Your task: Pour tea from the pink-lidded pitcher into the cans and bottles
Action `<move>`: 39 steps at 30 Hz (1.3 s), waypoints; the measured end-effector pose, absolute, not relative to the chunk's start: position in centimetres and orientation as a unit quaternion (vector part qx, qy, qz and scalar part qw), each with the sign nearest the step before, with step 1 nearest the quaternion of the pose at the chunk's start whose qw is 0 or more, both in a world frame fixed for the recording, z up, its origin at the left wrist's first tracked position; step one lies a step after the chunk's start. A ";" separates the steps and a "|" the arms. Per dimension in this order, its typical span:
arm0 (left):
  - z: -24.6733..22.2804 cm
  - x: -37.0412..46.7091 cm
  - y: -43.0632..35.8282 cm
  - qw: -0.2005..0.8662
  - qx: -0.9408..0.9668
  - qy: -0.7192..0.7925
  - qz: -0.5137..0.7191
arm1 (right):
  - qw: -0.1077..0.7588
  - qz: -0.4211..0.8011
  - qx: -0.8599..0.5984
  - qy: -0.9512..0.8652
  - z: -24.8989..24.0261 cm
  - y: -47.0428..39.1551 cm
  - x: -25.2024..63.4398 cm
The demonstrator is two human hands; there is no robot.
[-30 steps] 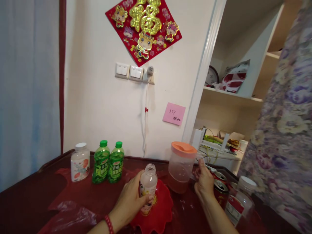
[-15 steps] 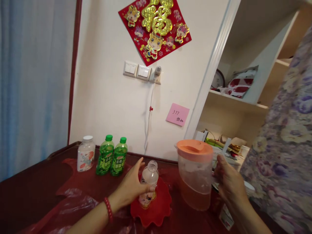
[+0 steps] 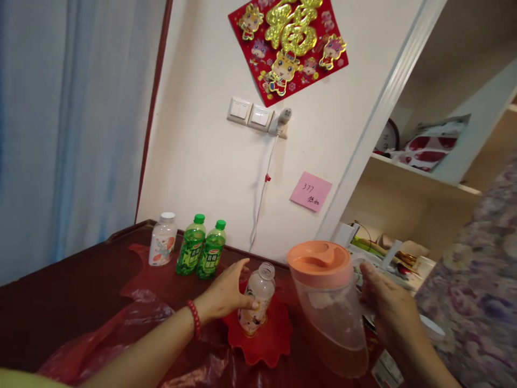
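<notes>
My left hand (image 3: 232, 293) is wrapped round a clear, uncapped bottle (image 3: 258, 296) with a printed label, which stands on a red scallop-edged plate (image 3: 278, 345). Its thumb lies across the front of the label. On the right, my right hand (image 3: 383, 302) grips the handle of a clear plastic pitcher (image 3: 331, 318) with an orange lid. The pitcher holds an amber-brown liquid and leans with its top toward the bottle. A gap separates the lid from the bottle's mouth. Most of the pitcher's handle is hidden by my fingers.
Two green drink bottles (image 3: 191, 245) and a white-capped bottle (image 3: 163, 240) stand at the table's back left. Red plastic film (image 3: 137, 318) lies crumpled on the dark table. Behind the pitcher is a cluttered shelf (image 3: 388, 258); a floral curtain (image 3: 476, 280) hangs at right.
The pitcher has gone from nearly upright to tilted left, its lid nearer the bottle. The bottle leans slightly more in view. The camera view has shifted and rolled.
</notes>
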State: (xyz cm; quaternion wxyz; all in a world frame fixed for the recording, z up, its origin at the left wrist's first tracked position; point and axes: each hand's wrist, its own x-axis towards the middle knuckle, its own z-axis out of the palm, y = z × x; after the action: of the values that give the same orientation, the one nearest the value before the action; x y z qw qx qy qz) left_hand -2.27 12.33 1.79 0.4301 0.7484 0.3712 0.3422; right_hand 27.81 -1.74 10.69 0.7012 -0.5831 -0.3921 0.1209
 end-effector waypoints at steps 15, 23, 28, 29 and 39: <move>3.1 -2.6 11.1 0.367 0.785 0.397 0.303 | 0.592 0.033 -0.670 -0.447 13.3 -0.9 26.4; 3.0 -2.7 11.1 0.366 0.788 0.396 0.296 | 0.540 -0.002 -0.705 -0.460 14.3 -0.6 27.0; 3.0 -2.7 11.1 0.366 0.792 0.389 0.297 | 0.535 -0.010 -0.697 -0.477 14.6 -0.4 26.9; 3.0 -2.7 11.1 0.365 0.792 0.389 0.298 | 0.534 -0.008 -0.696 -0.480 14.7 -0.4 26.9; 3.0 -2.7 11.0 0.376 0.787 0.385 0.302 | 0.510 -0.057 -0.678 -0.526 15.7 -0.2 25.9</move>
State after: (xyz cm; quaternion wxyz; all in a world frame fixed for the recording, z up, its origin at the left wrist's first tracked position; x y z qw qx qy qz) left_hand -2.70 11.03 3.00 0.3757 0.7872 0.3847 0.3020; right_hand 25.93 -0.16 15.69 0.5103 -0.6779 -0.5262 -0.0567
